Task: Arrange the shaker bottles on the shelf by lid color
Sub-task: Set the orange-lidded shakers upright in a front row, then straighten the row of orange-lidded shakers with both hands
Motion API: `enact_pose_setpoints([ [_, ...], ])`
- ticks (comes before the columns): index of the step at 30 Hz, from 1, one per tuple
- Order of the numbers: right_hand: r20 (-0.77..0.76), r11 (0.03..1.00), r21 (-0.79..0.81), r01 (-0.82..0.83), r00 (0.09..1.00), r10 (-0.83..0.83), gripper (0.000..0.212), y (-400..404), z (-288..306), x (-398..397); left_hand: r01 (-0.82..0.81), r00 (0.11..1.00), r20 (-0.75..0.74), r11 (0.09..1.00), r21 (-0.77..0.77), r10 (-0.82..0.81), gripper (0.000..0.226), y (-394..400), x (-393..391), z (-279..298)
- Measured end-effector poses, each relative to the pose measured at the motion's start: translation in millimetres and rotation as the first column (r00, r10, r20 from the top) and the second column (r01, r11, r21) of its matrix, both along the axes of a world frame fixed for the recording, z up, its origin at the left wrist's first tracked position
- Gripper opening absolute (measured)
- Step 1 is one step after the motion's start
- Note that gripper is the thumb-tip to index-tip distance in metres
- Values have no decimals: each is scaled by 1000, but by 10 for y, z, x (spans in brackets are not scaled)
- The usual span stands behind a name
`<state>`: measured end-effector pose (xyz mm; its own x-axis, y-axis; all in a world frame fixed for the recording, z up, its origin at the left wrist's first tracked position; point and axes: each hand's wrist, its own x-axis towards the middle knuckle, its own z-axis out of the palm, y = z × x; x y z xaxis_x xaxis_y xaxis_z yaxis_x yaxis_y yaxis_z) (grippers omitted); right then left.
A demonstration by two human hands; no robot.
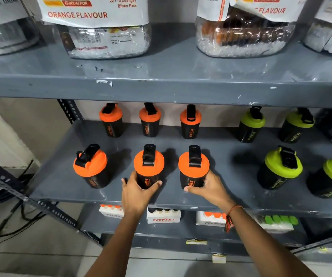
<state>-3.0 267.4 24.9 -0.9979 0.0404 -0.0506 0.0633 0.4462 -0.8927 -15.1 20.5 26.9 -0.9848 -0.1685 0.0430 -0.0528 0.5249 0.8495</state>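
Note:
Black shaker bottles stand on the grey middle shelf [231, 156]. Several with orange lids fill the left half in two rows, several with green lids the right half. My left hand [136, 191] grips the base of the front middle orange-lid bottle [148, 165]. My right hand [208, 186] grips the base of the orange-lid bottle [193, 166] just right of it. Both bottles stand upright on the shelf. A third front orange-lid bottle [90, 166] stands apart at the left. The nearest green-lid bottle [281, 166] is well right of my right hand.
The upper shelf [161, 84] overhangs the bottles and carries clear jars [105, 37] of lozenge packs. The lower shelf holds white boxes [163, 216] of small bottles. Perforated metal struts [41, 202] and black cables [1, 196] sit at the left.

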Motion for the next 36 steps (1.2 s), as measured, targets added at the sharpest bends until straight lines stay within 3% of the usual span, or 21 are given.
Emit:
enact_pose_setpoints([
  [4, 36, 999, -51, 1, 999, 1, 98, -3, 72, 86, -133, 990, -19, 981, 142, 137, 123, 66, 188, 116],
  [8, 31, 987, -130, 96, 995, -93, 105, 101, 91, 356, -183, 964, -158, 963, 197, 215, 129, 396, 611, 332],
  [10, -19, 971, -142, 193, 980, -198, 112, 200, 73, 526, -75, 954, -277, 987, 143, 113, 121, 588, 803, 386],
  [11, -55, 958, -140, 250, 964, -260, 105, 272, 68, 626, 11, 936, -351, 997, 77, 17, 116, 689, 880, 404],
  [14, -190, 875, -125, 467, 855, -483, 59, 485, 138, 923, 237, 833, -492, 967, -96, -253, 100, 1019, 1035, 415],
  [18, -264, 673, -195, 714, 622, -737, 27, 1007, 156, 1228, 406, 816, -411, 909, -94, -407, 79, 1432, 1109, 345],
  [21, -246, 599, -251, 761, 548, -799, 23, 1465, 158, 1368, 461, 848, -240, 881, -105, -472, 75, 1754, 1049, 229],
  [25, -288, 593, -222, 774, 529, -798, 22, 1957, 141, 1409, 513, 856, -63, 858, -24, -514, 86, 2289, 862, 161],
  [30, -310, 501, -197, 843, 431, -848, 46, 2417, 45, 1432, 432, 899, 42, 899, 74, -435, 102, 2890, 600, 128],
  [32, -310, 515, -154, 843, 454, -835, 64, 2602, 36, 1416, 429, 899, 68, 902, 49, -432, 102, 3074, 489, 87],
  [36, -221, 721, -110, 684, 690, -689, 84, 2882, 40, 1338, 418, 905, 74, 908, 30, -419, 91, 3294, 353, 4],
])
